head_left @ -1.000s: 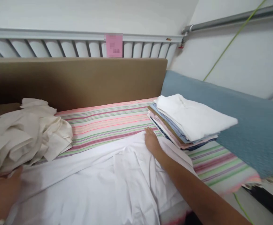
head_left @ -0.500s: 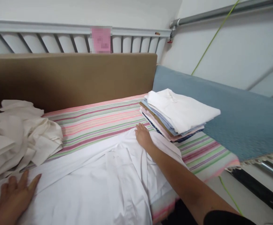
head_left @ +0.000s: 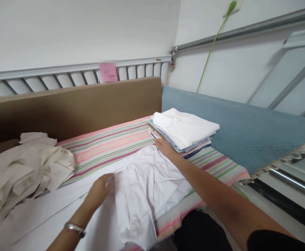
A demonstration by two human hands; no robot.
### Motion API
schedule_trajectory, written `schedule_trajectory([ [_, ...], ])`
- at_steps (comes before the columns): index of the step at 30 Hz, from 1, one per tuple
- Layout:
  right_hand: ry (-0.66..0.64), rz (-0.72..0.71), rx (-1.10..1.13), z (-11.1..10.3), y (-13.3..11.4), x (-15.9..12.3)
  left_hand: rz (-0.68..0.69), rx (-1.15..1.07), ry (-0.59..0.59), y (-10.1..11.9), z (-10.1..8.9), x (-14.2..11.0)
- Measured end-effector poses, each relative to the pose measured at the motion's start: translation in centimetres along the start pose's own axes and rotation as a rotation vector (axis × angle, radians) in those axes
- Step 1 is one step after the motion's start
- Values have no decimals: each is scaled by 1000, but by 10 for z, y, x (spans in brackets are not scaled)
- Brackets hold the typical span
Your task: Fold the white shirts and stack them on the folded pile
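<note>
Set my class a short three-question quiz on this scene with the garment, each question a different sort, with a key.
1. True or false: a crumpled cream cloth lies left of the folded pile in the picture.
2. Which hand is nearer that pile? A: left; B: right; C: both equally.
3. Fill the gap: the left hand is at a ____ garment on the striped cloth.
Key: 1 true; 2 B, the right hand; 3 white.

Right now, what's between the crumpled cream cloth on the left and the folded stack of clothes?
The head view shows only the striped sheet directly between the crumpled cream cloth and the folded stack; the white garment lies nearer you.
</note>
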State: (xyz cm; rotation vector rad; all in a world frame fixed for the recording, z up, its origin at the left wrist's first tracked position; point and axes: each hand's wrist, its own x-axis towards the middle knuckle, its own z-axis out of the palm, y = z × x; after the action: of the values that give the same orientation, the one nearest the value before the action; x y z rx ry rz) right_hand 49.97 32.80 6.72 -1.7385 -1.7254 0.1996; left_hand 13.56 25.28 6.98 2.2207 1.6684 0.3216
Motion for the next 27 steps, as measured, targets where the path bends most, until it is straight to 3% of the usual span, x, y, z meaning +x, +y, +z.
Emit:
schedule_trajectory([
  [2, -17, -17, 12, -16, 1, -14, 67, 49, -55, 36, 14, 13],
  [5, -56, -94, 19, -22, 0, -32, 77, 187, -98, 67, 21, 28],
  [10, -188, -258, -38, 7, -3, -36, 24, 301, -134, 79, 23, 42],
  [16, -366, -298, -95, 41, 3, -17, 23, 279, -185, 88, 21, 49],
  [19, -392, -288, -100, 45, 9, -14, 83, 186, -174, 93, 0, 35],
  [22, -421, -274, -94, 43, 13, -13, 125, -193, -102, 80, -41, 0],
  [24, -449, -261, -72, 40, 15, -10, 46, -389, 13, 56, -74, -30],
  [27, -502, -246, -33, 35, 17, -4, -228, -557, 227, 7, -115, -72],
])
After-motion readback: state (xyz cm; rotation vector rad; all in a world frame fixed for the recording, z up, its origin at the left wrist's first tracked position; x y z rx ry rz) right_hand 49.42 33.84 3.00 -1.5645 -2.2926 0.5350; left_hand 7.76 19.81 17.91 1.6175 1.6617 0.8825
